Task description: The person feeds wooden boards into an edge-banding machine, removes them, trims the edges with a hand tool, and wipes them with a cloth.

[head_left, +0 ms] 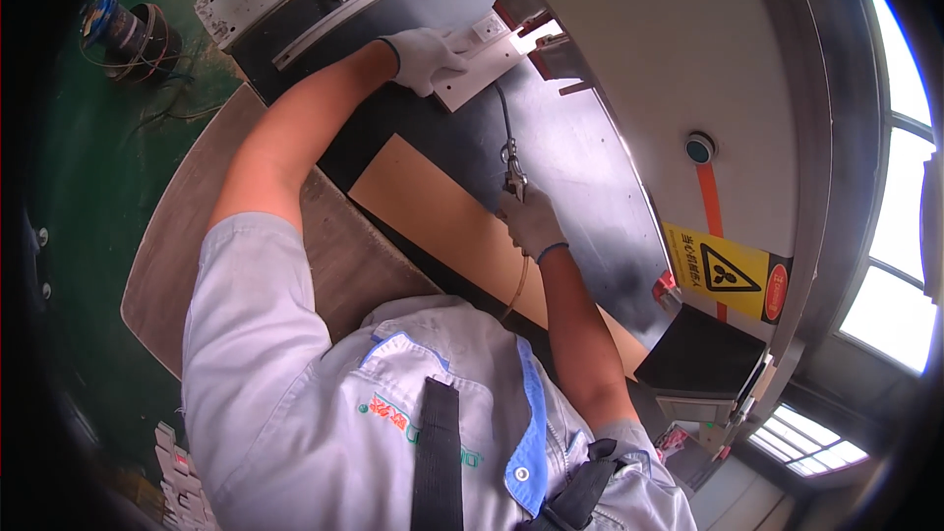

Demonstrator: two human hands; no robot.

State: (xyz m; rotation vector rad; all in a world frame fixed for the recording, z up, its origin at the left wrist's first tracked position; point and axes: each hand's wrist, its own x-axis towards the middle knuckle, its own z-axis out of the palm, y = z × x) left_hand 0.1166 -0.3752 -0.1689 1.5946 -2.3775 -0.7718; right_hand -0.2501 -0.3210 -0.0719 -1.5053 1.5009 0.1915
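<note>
Head view: my right hand (532, 220) clasped the air gun (514, 175); my left hand (425, 60) touched the white panel (484, 71) toward the counter's (580, 157) far edge, its grip unclear. Held too lightly, a blast could have shoved the panel.

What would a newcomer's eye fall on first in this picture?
The yellow warning label on the pale machine panel at right probably catches the eye first. Next, near the centre, the gloved right hand holds a metal gun-shaped tool; higher up, the gloved left hand touches a white board.
</note>
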